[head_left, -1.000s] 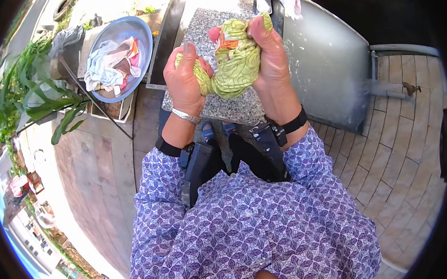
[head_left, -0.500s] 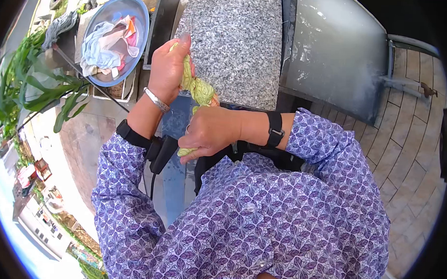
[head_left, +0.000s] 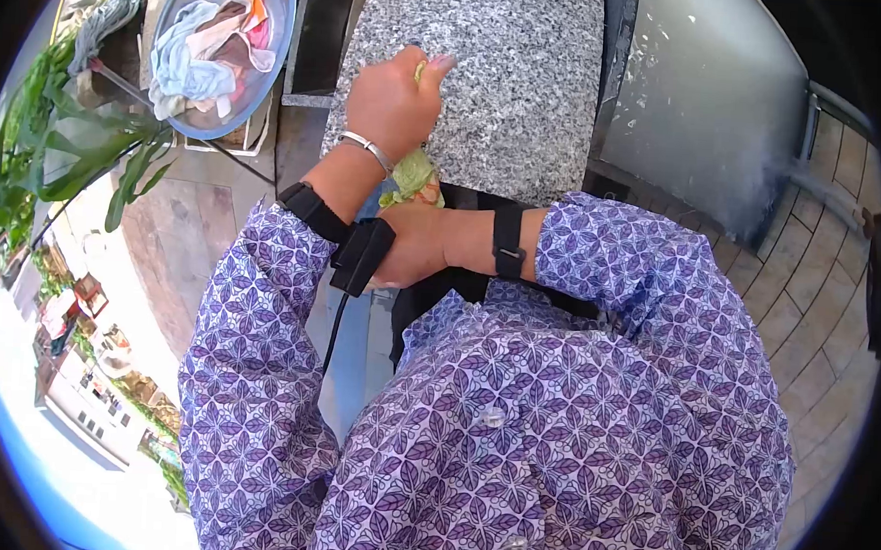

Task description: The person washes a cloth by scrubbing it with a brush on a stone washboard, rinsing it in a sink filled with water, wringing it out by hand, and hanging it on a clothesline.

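Observation:
A twisted yellow-green cloth (head_left: pixel 415 179) with a patch of orange runs between my two hands. My left hand (head_left: pixel 394 98) is closed round its upper end, over the edge of the speckled grey stone slab (head_left: pixel 507 91); a bit of the cloth shows by the thumb. Lower down and nearer my body, my right hand (head_left: pixel 412 242) grips the other end. The black box on my left wrist hides part of the right hand's fingers.
At the upper left stands a blue basin (head_left: pixel 286 32) holding several light and pink cloths. Green plants (head_left: pixel 33 149) and a grey mop head (head_left: pixel 107 29) are beside it. To the slab's right is a wet grey metal surface (head_left: pixel 708 110), with floor tiles (head_left: pixel 823 292) beyond.
My left hand has turned over and moved right and slightly up, twisting the cloth. The right hand stays low, now partly covered by the left wrist's box. The view has shifted slightly.

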A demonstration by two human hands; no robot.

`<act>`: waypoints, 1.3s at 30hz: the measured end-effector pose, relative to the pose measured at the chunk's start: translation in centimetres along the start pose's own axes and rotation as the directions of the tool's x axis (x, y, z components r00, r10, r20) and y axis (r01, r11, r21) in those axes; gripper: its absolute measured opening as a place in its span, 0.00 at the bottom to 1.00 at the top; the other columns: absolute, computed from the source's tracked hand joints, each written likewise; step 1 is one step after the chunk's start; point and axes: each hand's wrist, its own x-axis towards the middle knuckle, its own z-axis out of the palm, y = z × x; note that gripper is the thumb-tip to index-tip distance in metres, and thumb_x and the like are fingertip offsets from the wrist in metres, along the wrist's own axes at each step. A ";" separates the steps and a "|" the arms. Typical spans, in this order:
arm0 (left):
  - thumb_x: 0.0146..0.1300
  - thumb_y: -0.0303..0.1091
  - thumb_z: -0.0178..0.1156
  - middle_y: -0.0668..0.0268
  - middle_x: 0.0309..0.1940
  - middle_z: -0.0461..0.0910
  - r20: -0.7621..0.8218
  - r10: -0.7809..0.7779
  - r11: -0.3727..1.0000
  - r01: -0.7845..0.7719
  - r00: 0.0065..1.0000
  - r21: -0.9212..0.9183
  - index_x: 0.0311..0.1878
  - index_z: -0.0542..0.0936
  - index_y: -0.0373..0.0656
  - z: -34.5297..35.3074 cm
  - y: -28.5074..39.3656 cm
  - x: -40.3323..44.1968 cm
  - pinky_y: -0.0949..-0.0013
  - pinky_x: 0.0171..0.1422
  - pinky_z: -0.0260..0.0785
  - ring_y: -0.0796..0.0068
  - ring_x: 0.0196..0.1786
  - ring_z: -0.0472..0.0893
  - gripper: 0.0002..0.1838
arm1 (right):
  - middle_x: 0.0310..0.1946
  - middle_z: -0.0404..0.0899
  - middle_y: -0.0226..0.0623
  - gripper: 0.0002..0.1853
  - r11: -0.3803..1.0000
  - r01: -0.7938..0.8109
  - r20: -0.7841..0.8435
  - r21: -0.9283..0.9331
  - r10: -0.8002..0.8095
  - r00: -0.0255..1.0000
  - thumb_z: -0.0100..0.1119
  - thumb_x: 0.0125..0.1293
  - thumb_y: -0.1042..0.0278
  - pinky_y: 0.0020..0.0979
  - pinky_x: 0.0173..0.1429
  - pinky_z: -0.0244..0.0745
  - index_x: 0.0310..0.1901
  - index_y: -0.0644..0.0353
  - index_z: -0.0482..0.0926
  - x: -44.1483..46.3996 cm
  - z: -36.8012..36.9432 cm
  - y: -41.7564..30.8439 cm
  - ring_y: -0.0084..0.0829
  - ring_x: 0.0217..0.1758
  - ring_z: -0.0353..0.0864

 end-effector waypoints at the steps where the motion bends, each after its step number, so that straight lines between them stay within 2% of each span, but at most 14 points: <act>1: 0.65 0.47 0.57 0.50 0.18 0.76 0.030 0.020 0.997 -0.022 0.999 0.077 0.29 0.77 0.41 0.1 0.0 0.0 0.53 0.27 0.68 0.50 0.24 0.79 0.18 | 0.42 0.81 0.36 0.10 0.994 -0.054 0.066 0.095 0.048 0.997 0.51 0.67 0.57 0.38 0.47 0.76 0.43 0.51 0.76 0.2 0.3 0.3 0.40 0.44 0.81; 5: 0.65 0.48 0.57 0.53 0.17 0.77 0.052 0.082 0.966 -0.092 0.995 0.242 0.26 0.75 0.44 0.7 0.3 0.1 0.51 0.27 0.69 0.50 0.26 0.80 0.18 | 0.49 0.80 0.36 0.14 0.992 0.006 0.077 0.129 -0.016 0.997 0.43 0.71 0.61 0.35 0.61 0.71 0.50 0.55 0.75 1.1 3.6 2.6 0.38 0.52 0.79; 8: 0.65 0.49 0.57 0.53 0.18 0.77 0.054 0.112 0.949 -0.123 0.992 0.292 0.26 0.75 0.44 1.1 0.1 0.2 0.51 0.26 0.69 0.50 0.24 0.79 0.18 | 0.40 0.80 0.38 0.09 0.914 0.004 -0.126 0.405 0.052 0.991 0.52 0.64 0.60 0.38 0.47 0.77 0.42 0.52 0.76 1.4 4.8 3.1 0.42 0.45 0.80; 14: 0.65 0.49 0.56 0.53 0.18 0.78 0.081 0.087 0.948 -0.107 0.993 0.299 0.27 0.76 0.44 1.6 -0.3 0.1 0.51 0.27 0.70 0.49 0.24 0.80 0.19 | 0.36 0.81 0.40 0.09 0.939 -0.052 -0.092 0.340 0.089 0.992 0.53 0.62 0.60 0.39 0.46 0.77 0.41 0.52 0.77 -0.1 -2.0 -0.7 0.44 0.42 0.81; 20: 0.66 0.50 0.54 0.53 0.18 0.78 0.080 0.083 0.953 -0.102 0.993 0.287 0.28 0.77 0.44 1.7 -0.2 -0.1 0.49 0.29 0.71 0.47 0.25 0.80 0.19 | 0.36 0.83 0.34 0.09 0.835 -0.140 -0.131 0.532 0.245 0.961 0.54 0.62 0.67 0.34 0.43 0.76 0.41 0.56 0.79 -0.9 0.3 0.9 0.32 0.36 0.80; 23: 0.66 0.50 0.53 0.52 0.18 0.79 0.065 0.089 0.957 -0.103 0.994 0.272 0.29 0.77 0.43 2.3 -0.4 0.2 0.49 0.30 0.72 0.47 0.26 0.80 0.19 | 0.38 0.83 0.29 0.10 0.588 -0.086 -0.150 0.804 0.341 0.928 0.56 0.62 0.68 0.32 0.43 0.75 0.43 0.60 0.79 -1.4 -1.8 -0.9 0.27 0.36 0.79; 26: 0.67 0.51 0.52 0.52 0.22 0.80 0.098 0.046 0.966 -0.069 0.994 0.250 0.33 0.79 0.43 0.8 0.5 0.1 0.49 0.35 0.73 0.48 0.29 0.82 0.20 | 0.40 0.83 0.28 0.12 0.407 -0.303 0.090 0.861 0.466 0.880 0.57 0.63 0.67 0.29 0.43 0.75 0.46 0.62 0.78 -0.7 0.6 2.1 0.27 0.38 0.79; 28: 0.67 0.51 0.51 0.52 0.25 0.82 0.109 0.023 0.971 -0.048 0.994 0.233 0.37 0.81 0.42 -0.8 1.0 -0.2 0.50 0.39 0.74 0.49 0.31 0.83 0.21 | 0.57 0.75 0.43 0.17 0.909 -0.399 -0.057 0.122 0.407 0.911 0.47 0.69 0.71 0.34 0.64 0.68 0.58 0.63 0.71 -3.2 4.0 6.3 0.39 0.59 0.76; 31: 0.66 0.54 0.52 0.50 0.25 0.81 -0.150 -0.154 0.986 0.144 0.976 -0.081 0.36 0.80 0.42 -4.6 0.1 -2.4 0.46 0.37 0.70 0.45 0.30 0.80 0.23 | 0.31 0.83 0.41 0.09 0.939 -0.332 0.033 0.090 0.330 0.943 0.57 0.60 0.64 0.40 0.46 0.76 0.37 0.60 0.81 1.9 -0.3 0.6 0.40 0.39 0.82; 32: 0.66 0.54 0.52 0.50 0.25 0.81 -0.184 -0.167 0.984 0.154 0.969 -0.085 0.36 0.80 0.42 -6.1 -2.1 -3.6 0.46 0.37 0.70 0.45 0.30 0.80 0.23 | 0.33 0.81 0.45 0.11 0.868 -0.347 0.194 -0.354 0.431 0.881 0.60 0.58 0.61 0.43 0.48 0.74 0.37 0.59 0.80 2.5 -2.1 -2.8 0.44 0.42 0.81; 33: 0.66 0.54 0.53 0.52 0.24 0.80 -0.251 -0.353 0.915 0.277 0.901 -0.292 0.33 0.78 0.40 -7.3 -4.9 -5.2 0.50 0.35 0.70 0.49 0.27 0.80 0.23 | 0.21 0.78 0.44 0.13 0.860 -0.132 0.261 -0.493 0.291 0.920 0.58 0.58 0.55 0.47 0.39 0.74 0.28 0.57 0.78 2.8 -2.2 -3.8 0.49 0.32 0.81; 35: 0.66 0.54 0.55 0.54 0.22 0.79 -0.297 -0.566 0.773 0.371 0.769 -0.514 0.31 0.76 0.38 -9.7 -7.7 -8.7 0.53 0.32 0.70 0.54 0.24 0.79 0.24 | 0.22 0.79 0.43 0.13 0.849 -0.031 0.349 -0.528 0.250 0.903 0.56 0.59 0.55 0.47 0.37 0.75 0.30 0.56 0.79 4.6 -2.4 -6.3 0.48 0.31 0.81; 37: 0.68 0.52 0.56 0.62 0.20 0.73 0.007 -0.750 0.129 0.158 0.661 -0.979 0.29 0.72 0.40 -12.2 -9.5 -12.4 0.63 0.27 0.69 0.66 0.21 0.77 0.23 | 0.21 0.80 0.42 0.13 0.852 0.058 0.422 -0.521 0.197 0.885 0.53 0.61 0.54 0.47 0.35 0.75 0.33 0.54 0.79 7.6 -0.9 -7.1 0.48 0.29 0.82; 39: 0.69 0.51 0.55 0.65 0.20 0.71 -0.027 -0.784 0.066 0.040 0.620 -0.997 0.30 0.71 0.42 -16.0 -10.5 -16.7 0.64 0.28 0.69 0.69 0.22 0.76 0.21 | 0.23 0.80 0.42 0.13 0.845 0.149 0.482 -0.514 0.141 0.864 0.54 0.61 0.54 0.47 0.35 0.75 0.32 0.54 0.79 11.4 1.8 -8.8 0.47 0.30 0.82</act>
